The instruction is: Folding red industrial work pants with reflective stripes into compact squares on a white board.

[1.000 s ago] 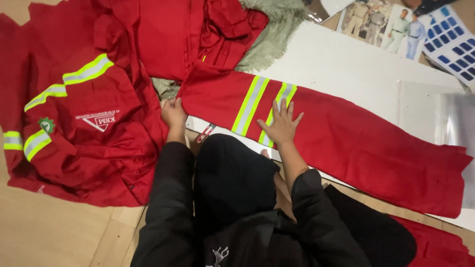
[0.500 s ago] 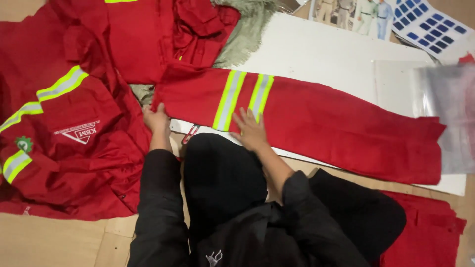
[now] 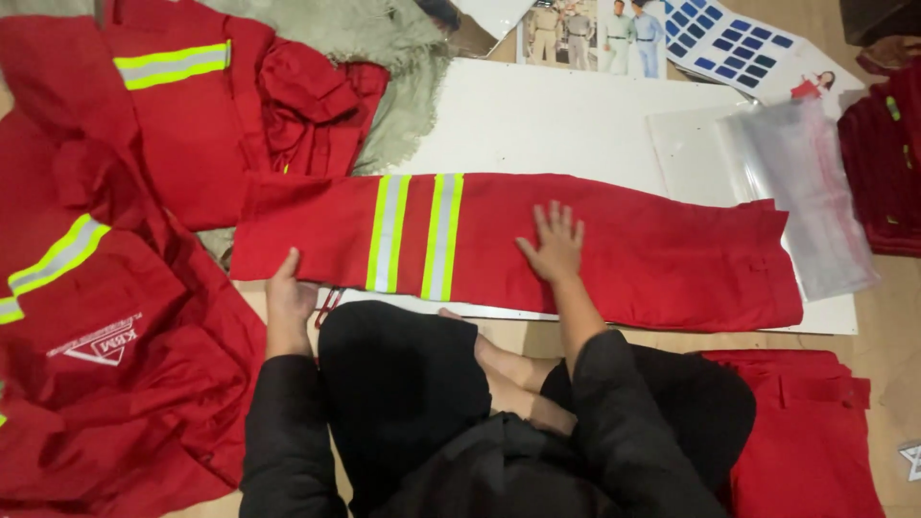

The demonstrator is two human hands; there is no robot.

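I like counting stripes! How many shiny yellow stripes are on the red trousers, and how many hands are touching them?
Shiny yellow stripes on the red trousers: 2
Hands on them: 2, left hand and right hand
Total: 4

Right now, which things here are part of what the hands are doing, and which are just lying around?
In use:
trousers, flat
left hand at their near edge
right hand flat on them
white board underneath

Lying about:
red heap
plastic bag
pictures
folded red garment
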